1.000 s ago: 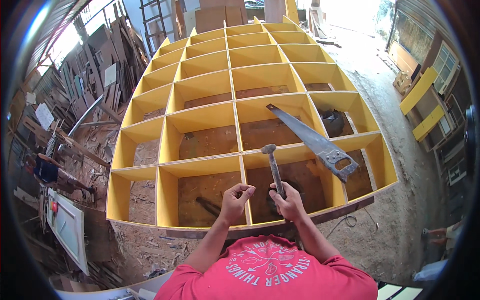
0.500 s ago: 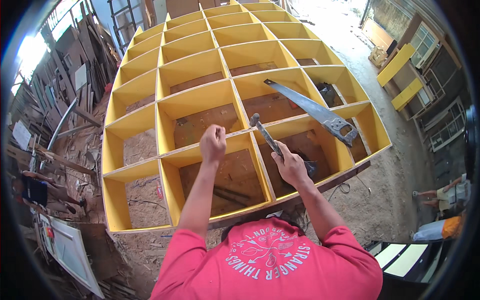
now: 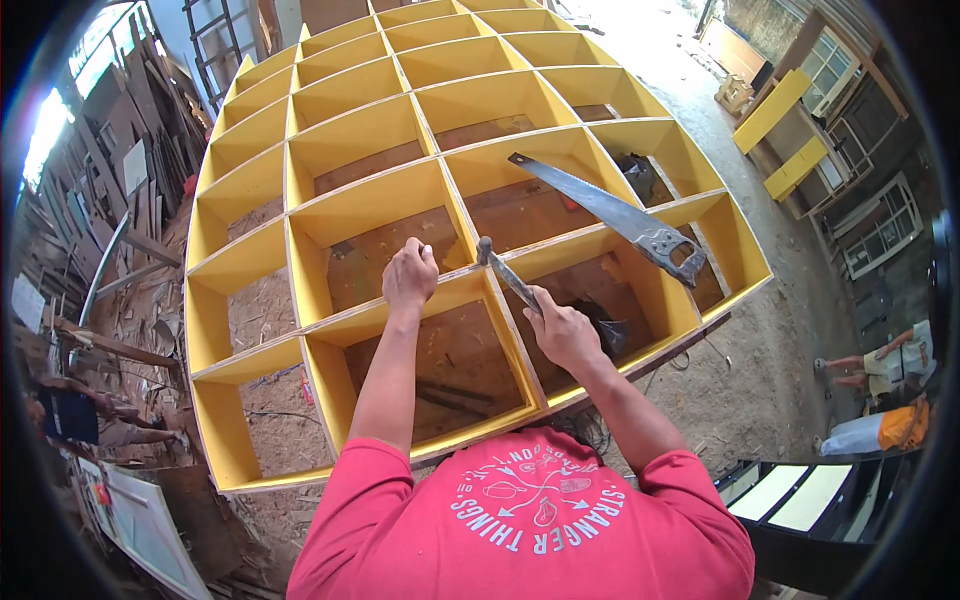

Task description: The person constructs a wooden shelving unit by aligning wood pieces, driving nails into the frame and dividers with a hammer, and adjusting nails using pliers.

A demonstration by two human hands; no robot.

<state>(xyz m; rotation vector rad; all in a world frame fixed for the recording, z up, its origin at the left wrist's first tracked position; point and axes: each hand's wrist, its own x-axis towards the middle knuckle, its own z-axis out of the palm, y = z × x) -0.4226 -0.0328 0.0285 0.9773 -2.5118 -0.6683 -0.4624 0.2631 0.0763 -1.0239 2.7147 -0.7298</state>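
Observation:
My right hand (image 3: 565, 328) is wrapped round the handle of a hammer (image 3: 515, 283). The hammer's head is over a crossing of the yellow grid frame (image 3: 465, 232), close to its pale top edges; whether it touches cannot be told. My left hand (image 3: 410, 272) is closed, fingertips together, above a crosspiece to the left of the hammer. What it pinches, if anything, is too small or hidden to make out. A handsaw (image 3: 610, 212) with a grey blade lies across the frame's top edges, to the right of the hammer.
Dark strips (image 3: 452, 395) lie inside a near compartment. Leaning boards (image 3: 120, 170) crowd the left wall. On the right are window frames (image 3: 885, 230) and yellow panels (image 3: 775, 110). People are partly visible at both side rims, and a white-framed panel (image 3: 150, 525) stands lower left.
The whole view has shifted slightly. Against the frame, the hammer's head is a little closer to the crossing, and my left hand is slightly farther forward. The handsaw stays put.

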